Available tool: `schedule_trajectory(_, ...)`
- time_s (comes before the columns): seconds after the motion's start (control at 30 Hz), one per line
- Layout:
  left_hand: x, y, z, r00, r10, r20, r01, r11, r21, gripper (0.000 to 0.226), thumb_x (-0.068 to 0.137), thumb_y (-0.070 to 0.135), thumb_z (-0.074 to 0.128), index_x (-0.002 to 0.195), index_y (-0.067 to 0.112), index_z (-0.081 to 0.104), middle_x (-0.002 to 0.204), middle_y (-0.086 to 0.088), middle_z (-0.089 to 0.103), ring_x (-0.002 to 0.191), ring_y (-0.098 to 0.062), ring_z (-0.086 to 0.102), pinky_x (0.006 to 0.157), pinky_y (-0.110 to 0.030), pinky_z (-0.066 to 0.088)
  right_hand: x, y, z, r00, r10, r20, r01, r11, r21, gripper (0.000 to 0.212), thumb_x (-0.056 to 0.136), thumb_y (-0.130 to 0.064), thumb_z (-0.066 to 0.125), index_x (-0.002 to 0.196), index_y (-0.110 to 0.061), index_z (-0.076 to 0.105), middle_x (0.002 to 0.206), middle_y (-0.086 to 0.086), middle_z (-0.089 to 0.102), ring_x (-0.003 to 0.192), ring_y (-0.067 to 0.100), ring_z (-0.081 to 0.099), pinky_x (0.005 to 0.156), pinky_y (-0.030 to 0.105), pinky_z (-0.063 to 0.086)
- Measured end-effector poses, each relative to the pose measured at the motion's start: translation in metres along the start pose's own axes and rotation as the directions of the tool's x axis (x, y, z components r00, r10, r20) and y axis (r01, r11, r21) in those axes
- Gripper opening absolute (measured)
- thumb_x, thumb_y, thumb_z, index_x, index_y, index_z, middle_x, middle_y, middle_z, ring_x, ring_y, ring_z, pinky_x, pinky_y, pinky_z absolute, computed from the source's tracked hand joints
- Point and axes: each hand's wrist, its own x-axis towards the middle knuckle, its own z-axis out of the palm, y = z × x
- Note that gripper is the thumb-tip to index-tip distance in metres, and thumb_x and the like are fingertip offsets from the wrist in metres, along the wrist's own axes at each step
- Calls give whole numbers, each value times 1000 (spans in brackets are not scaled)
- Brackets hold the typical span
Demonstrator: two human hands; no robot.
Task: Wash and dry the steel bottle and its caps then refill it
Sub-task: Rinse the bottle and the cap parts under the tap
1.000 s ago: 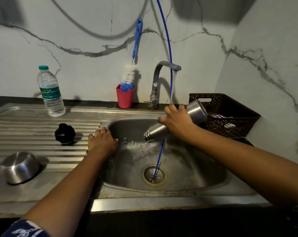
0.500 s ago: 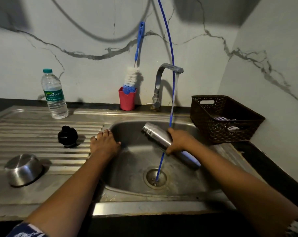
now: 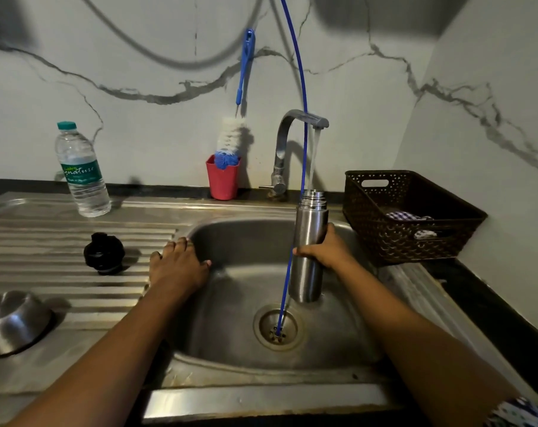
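Two bare forearms reach in from the bottom edge toward a steel sink [image 3: 261, 375]. The left hand [image 3: 178, 266] rests palm down on the sink's left rim, fingers relaxed and draped over the edge, holding nothing. The right hand [image 3: 327, 251] wraps around the middle of the bottle [image 3: 312, 217], fingers and thumb curled tight on it. The bottle stands upright above the basin, right of centre, its open threaded mouth directly under the tap [image 3: 292, 124] – a thin stream of water [image 3: 315, 155] falls into it. A blue tube [image 3: 301, 87] hangs from above, passes just in front of the bottle and ends in the drain [image 3: 278, 328].

To the left lies a ribbed steel drainboard [image 3: 61, 241]. On it, nearest, a steel cap [image 3: 13, 322] sits mouth down; further back, a black cap [image 3: 104, 252] sits near the left hand but apart from it. At the back of the drainboard stands a water bottle [image 3: 82, 171] with a green lid and label.

Behind the sink a red cup [image 3: 223, 180] holds a brush [image 3: 230, 140] with a blue handle, leaning on the wall. Right of the sink a dark basket [image 3: 415, 241] holds a checked cloth [image 3: 406, 215].

The walls [image 3: 138, 57] are pale marble with grey veins – they meet in a corner on the right.
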Motion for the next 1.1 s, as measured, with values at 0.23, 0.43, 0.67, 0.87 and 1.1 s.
schedule_trajectory(0.23,0,0,0,1000,-10,4,10,1000,17,72,96,52,38,152,13,16,160,-3,14,147,-22,12,115,-45,16,2,3,0,999,-48,-2,47,997,-67,93,58,-23,87,135,-20,34,127,8,53,113,30,54,95,47,47)
schedule_trajectory(0.43,0,0,-2,1000,-20,10,20,1000,23,73,95,53,38,152,13,16,160,-4,15,147,-23,13,115,-45,16,-1,9,9,999,-11,35,15,994,-106,98,53,-25,88,134,-22,35,128,8,54,112,29,55,95,49,47)
schedule_trajectory(0.67,-1,0,-2,1000,-24,5,24,999,26,73,95,53,38,152,13,16,160,-4,15,147,-23,14,115,-45,16,-4,12,9,999,28,42,-23,992,-126,98,55,-24,88,137,-19,34,131,10,52,116,30,53,97,48,46)
schedule_trajectory(0.87,-2,0,-3,1000,-11,10,10,1000,7,72,96,52,39,152,13,16,160,-5,14,147,-23,13,115,-45,15,-1,6,5,1000,-11,-15,10,998,-57,92,59,-24,87,134,-20,34,129,9,52,114,30,54,96,48,47)
schedule_trajectory(1.1,-1,0,-3,1000,-2,9,2,1000,18,71,95,53,38,152,14,19,160,-4,16,146,-23,15,114,-45,18,0,2,3,998,-48,-44,46,998,-51,91,59,-26,87,134,-20,35,128,8,54,113,30,55,96,48,47)
